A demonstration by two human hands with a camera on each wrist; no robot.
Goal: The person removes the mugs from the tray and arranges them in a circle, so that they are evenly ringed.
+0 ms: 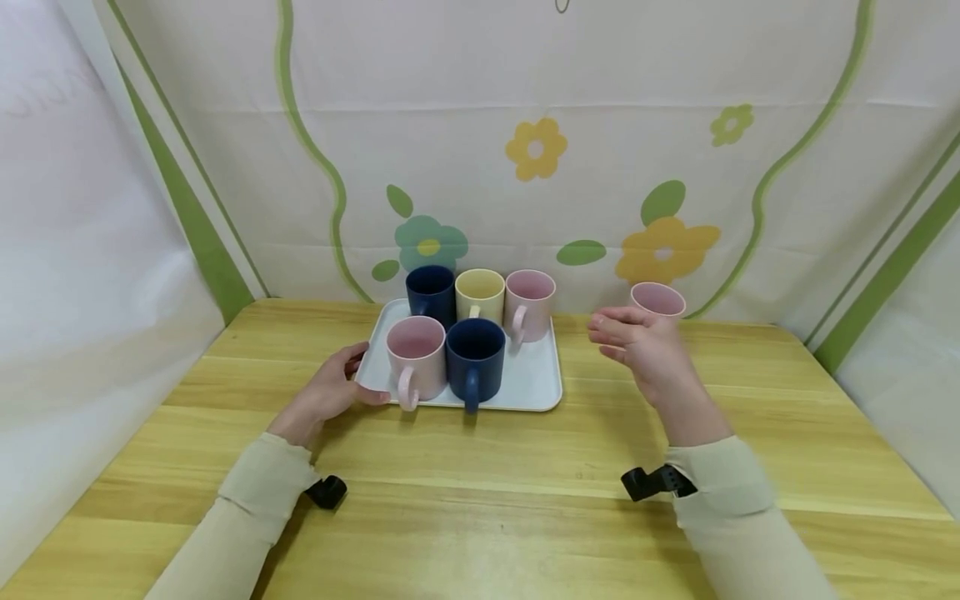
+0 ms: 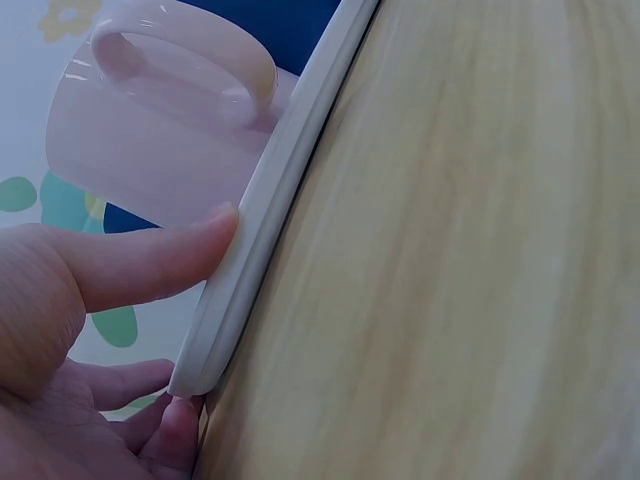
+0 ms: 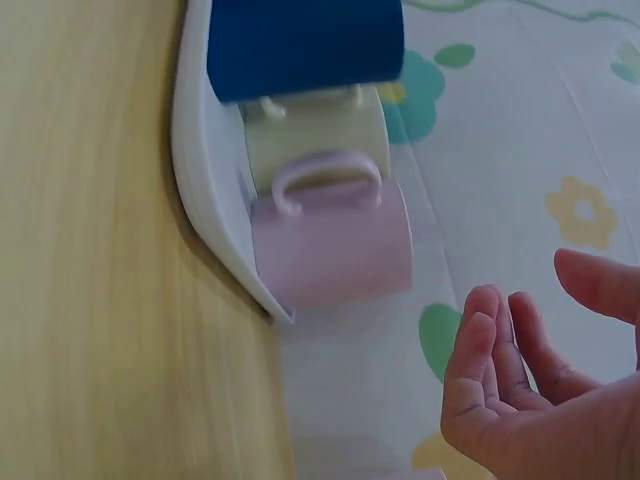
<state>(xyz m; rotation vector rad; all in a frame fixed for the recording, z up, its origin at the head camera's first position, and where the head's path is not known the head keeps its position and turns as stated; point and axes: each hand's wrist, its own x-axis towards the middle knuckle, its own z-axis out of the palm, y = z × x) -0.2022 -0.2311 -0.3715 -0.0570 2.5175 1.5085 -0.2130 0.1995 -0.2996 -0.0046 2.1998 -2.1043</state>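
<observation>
A white tray [image 1: 534,385] lies on the table with several mugs on it. Its near row has a pink mug [image 1: 420,371] and a navy mug [image 1: 480,367], handles toward me. Behind them stand another navy mug [image 1: 429,293], a yellow mug [image 1: 480,292] and a second pink mug [image 1: 534,308]. My left hand [image 1: 333,392] grips the tray's left front corner, thumb [image 2: 160,262] on the rim and fingers at its outer edge. Off the table, my right hand [image 1: 641,350] holds nothing, fingers loosely bent. It partly hides a third pink mug [image 1: 660,298] right of the tray.
The wooden table [image 1: 480,508] reaches back to a white cloth [image 1: 450,150] printed with flowers. More cloth hangs on the left and right sides. Black straps with small devices [image 1: 327,492] sit on both wrists.
</observation>
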